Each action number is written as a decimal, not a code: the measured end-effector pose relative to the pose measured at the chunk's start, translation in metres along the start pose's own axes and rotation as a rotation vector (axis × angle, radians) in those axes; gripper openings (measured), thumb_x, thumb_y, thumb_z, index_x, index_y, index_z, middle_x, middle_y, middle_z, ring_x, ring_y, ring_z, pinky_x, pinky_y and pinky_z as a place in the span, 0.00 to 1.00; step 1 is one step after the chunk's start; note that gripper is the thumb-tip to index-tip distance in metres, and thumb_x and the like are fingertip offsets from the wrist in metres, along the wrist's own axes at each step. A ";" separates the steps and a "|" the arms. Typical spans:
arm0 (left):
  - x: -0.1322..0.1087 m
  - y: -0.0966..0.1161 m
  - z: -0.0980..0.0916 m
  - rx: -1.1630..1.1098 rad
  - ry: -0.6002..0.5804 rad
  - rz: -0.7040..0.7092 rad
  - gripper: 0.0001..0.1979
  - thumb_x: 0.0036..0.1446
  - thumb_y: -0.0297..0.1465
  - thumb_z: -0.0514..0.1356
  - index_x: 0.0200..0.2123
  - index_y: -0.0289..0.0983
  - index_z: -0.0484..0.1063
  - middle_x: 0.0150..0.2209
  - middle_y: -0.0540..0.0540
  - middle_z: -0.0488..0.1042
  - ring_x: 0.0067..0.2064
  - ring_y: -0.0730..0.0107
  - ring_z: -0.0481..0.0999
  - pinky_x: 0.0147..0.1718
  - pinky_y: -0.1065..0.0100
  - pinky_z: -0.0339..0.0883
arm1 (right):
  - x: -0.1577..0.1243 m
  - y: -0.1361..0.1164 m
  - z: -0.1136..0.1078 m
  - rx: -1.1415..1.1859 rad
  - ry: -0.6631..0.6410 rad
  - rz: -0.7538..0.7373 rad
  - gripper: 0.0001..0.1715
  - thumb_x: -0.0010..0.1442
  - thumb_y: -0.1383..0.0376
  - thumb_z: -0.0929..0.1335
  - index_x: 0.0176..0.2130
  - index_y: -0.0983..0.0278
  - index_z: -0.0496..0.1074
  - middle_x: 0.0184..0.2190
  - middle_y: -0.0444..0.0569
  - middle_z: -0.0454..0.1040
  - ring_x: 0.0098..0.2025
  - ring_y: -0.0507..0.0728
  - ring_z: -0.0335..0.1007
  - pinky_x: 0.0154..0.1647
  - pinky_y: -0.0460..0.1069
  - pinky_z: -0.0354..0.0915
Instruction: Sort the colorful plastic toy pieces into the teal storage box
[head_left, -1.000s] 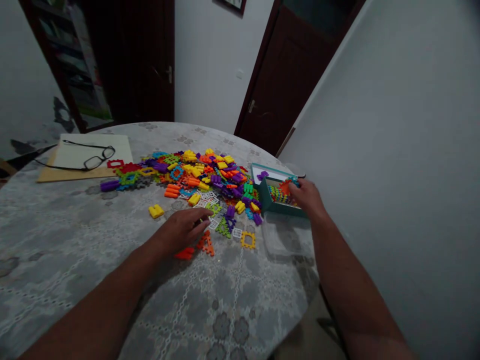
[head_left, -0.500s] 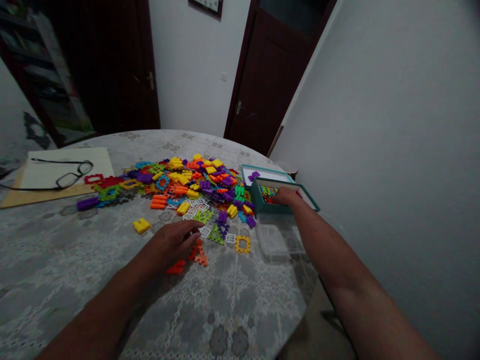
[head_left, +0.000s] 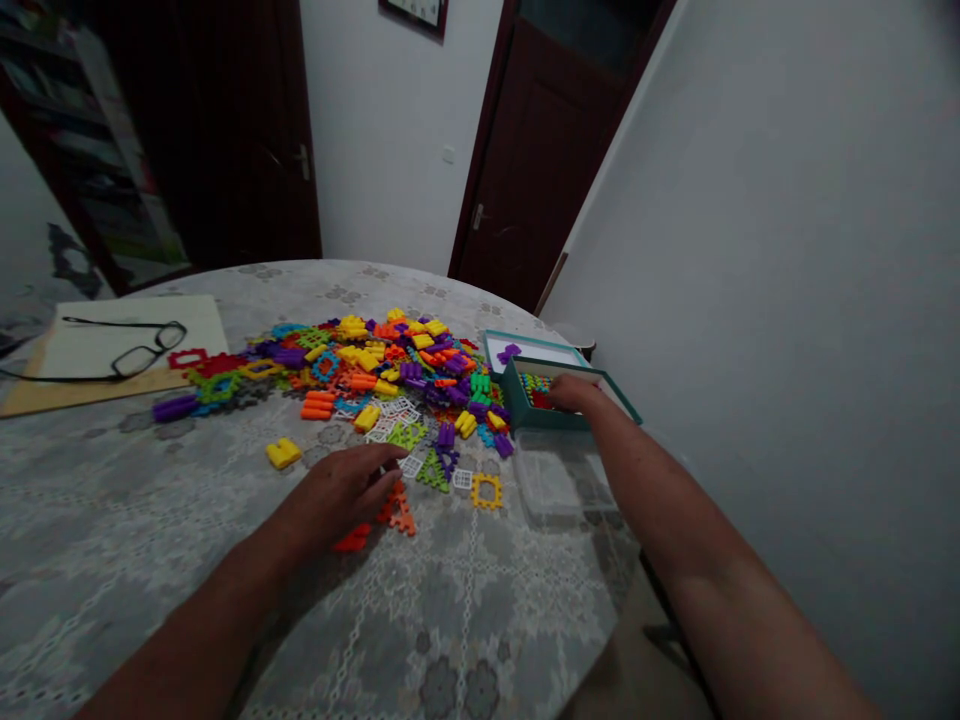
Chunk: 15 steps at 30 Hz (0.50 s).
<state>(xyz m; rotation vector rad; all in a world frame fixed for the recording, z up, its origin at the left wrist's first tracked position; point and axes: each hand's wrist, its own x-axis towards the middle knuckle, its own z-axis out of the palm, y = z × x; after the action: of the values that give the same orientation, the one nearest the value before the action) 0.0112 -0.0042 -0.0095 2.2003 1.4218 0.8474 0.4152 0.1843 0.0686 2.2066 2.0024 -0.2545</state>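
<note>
Hands well apart: left hand (head_left: 337, 495) palm-down, fingers loosely spread, touching orange plastic triangle pieces (head_left: 397, 512) on grey lace-patterned tablecloth (head_left: 150, 520). Right hand (head_left: 571, 392) inside teal cardboard box (head_left: 525, 410) beside multicoloured plastic block pile (head_left: 390, 370); grip hidden, cannot tell. Probably best: keep box steady, lay pieces flat.

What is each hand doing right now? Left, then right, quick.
Left hand: open, flat on the table, by the orange pieces.
Right hand: inside the teal box; grip cannot be told.
</note>
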 end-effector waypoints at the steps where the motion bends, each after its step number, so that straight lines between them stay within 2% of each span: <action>1: 0.000 0.000 0.000 -0.007 0.000 -0.004 0.19 0.69 0.43 0.56 0.52 0.44 0.82 0.49 0.39 0.87 0.48 0.51 0.86 0.49 0.55 0.77 | 0.001 0.000 0.001 -0.013 -0.001 -0.004 0.19 0.63 0.59 0.75 0.48 0.70 0.85 0.45 0.62 0.85 0.50 0.64 0.81 0.47 0.49 0.69; 3: -0.001 -0.001 0.001 -0.013 -0.010 -0.014 0.19 0.69 0.43 0.56 0.53 0.43 0.82 0.48 0.38 0.86 0.47 0.51 0.86 0.49 0.54 0.77 | 0.003 0.000 0.002 -0.018 -0.005 -0.010 0.19 0.64 0.60 0.75 0.49 0.70 0.85 0.49 0.64 0.85 0.54 0.65 0.80 0.49 0.48 0.69; 5: -0.001 0.000 0.001 -0.020 -0.014 -0.024 0.19 0.69 0.42 0.56 0.53 0.43 0.82 0.48 0.37 0.86 0.46 0.51 0.86 0.50 0.53 0.77 | 0.004 0.001 0.003 -0.008 -0.023 -0.021 0.18 0.64 0.60 0.74 0.49 0.70 0.85 0.49 0.63 0.85 0.53 0.64 0.80 0.48 0.47 0.69; 10: -0.001 0.002 0.001 -0.038 -0.024 -0.015 0.19 0.68 0.43 0.57 0.52 0.44 0.83 0.48 0.37 0.87 0.46 0.48 0.86 0.50 0.51 0.78 | 0.005 0.004 0.005 0.055 -0.088 -0.038 0.23 0.70 0.55 0.69 0.52 0.68 0.84 0.44 0.57 0.85 0.44 0.60 0.81 0.40 0.47 0.69; 13: -0.001 0.000 0.001 -0.010 -0.047 -0.001 0.19 0.69 0.42 0.56 0.53 0.43 0.82 0.49 0.37 0.86 0.48 0.48 0.86 0.51 0.50 0.77 | 0.004 0.004 0.005 0.049 -0.112 -0.032 0.26 0.74 0.57 0.63 0.54 0.70 0.82 0.44 0.57 0.85 0.39 0.58 0.81 0.35 0.47 0.68; 15: -0.002 -0.001 0.001 0.007 -0.068 -0.001 0.20 0.70 0.42 0.55 0.54 0.43 0.82 0.50 0.37 0.86 0.48 0.48 0.86 0.51 0.50 0.77 | 0.003 0.003 0.003 0.005 -0.115 -0.039 0.23 0.72 0.59 0.64 0.51 0.70 0.84 0.43 0.58 0.85 0.38 0.58 0.80 0.35 0.47 0.68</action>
<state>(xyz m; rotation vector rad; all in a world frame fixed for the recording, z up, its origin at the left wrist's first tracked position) 0.0104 -0.0051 -0.0114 2.2113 1.3961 0.7606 0.4180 0.1863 0.0649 2.1060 1.9866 -0.3824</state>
